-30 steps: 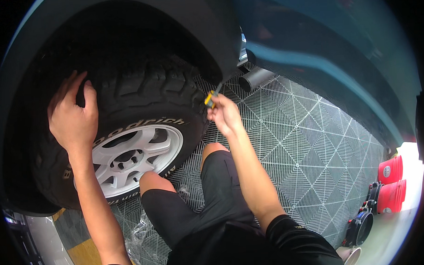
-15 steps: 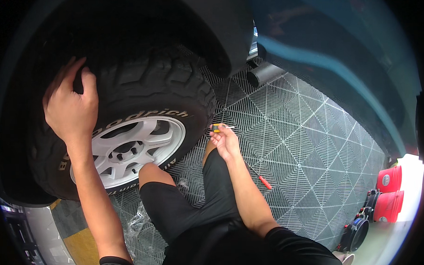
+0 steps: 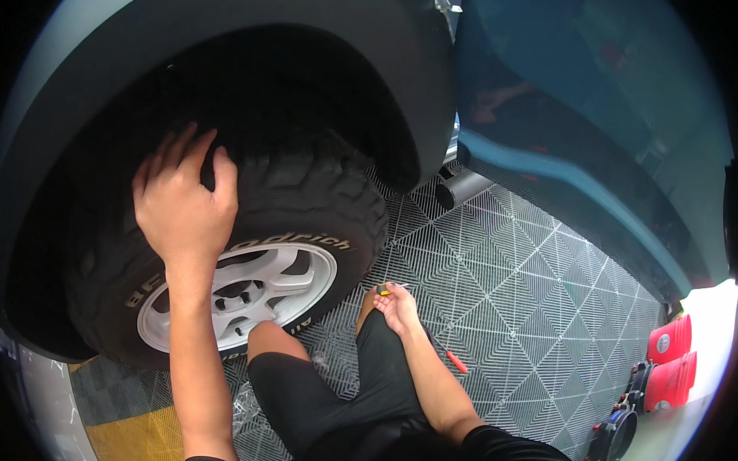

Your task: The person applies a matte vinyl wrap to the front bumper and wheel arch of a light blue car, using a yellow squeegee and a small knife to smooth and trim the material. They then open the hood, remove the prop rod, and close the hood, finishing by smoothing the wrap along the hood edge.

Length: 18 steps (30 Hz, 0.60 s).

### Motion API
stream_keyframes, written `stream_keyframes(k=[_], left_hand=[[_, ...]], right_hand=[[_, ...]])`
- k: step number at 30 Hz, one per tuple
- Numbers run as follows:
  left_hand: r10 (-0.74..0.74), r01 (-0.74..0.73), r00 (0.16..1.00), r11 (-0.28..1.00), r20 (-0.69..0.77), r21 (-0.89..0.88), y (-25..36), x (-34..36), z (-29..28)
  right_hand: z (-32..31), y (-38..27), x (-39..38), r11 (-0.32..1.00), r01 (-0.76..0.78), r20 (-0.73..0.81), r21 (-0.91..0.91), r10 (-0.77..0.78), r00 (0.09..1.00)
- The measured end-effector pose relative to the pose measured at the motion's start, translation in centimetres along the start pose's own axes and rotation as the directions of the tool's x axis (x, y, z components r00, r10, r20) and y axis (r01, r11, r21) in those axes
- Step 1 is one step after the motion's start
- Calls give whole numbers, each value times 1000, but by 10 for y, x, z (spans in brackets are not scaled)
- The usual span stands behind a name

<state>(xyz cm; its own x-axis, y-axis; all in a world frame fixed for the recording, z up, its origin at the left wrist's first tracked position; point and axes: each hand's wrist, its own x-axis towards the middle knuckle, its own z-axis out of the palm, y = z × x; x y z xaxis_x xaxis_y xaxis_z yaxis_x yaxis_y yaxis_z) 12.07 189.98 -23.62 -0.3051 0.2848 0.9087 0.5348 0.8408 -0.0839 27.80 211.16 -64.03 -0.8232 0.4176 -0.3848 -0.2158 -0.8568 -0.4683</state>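
Black rubber forms the tire, which is fitted on a white spoked rim and stands inside a dark wheel arch. Pale lettering runs along the sidewall.

Left hand: positioned over the upper tread of the tire, back of the hand toward the viewer. The fingers are spread and released, with the thumb set apart from them; no object is visible in this hand. Contact between fingertips and tread cannot be determined.

Right hand: positioned at the right knee, lower than the left hand and to the right of the rim. The fingers grasp a small yellow-and-dark tool, pinched near the fingertips. The tool is located just above the knee as seen from the head view; its exact type is too small to identify.

A second tool, with a red handle, lies on the gray ribbed floor tiles beside the right forearm. Crumpled clear plastic lies on the floor left of the legs.

Surrounding items: a dark tubular step beyond the tire, a blue body panel at upper right, and two red buckets at the far right, near round black equipment.
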Motion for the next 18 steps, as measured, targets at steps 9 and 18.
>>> stream_keyframes(k=[9,18], left_hand=[[-10,10,1000,1000,9,14,-7,-4,-1],[-60,47,972,997,229,64,-48,-8,24]], right_hand=[[1,-17,-15,1000,-27,-58,3,27,998],[-195,-82,-78,673,-216,-623,-707,-449,641]])
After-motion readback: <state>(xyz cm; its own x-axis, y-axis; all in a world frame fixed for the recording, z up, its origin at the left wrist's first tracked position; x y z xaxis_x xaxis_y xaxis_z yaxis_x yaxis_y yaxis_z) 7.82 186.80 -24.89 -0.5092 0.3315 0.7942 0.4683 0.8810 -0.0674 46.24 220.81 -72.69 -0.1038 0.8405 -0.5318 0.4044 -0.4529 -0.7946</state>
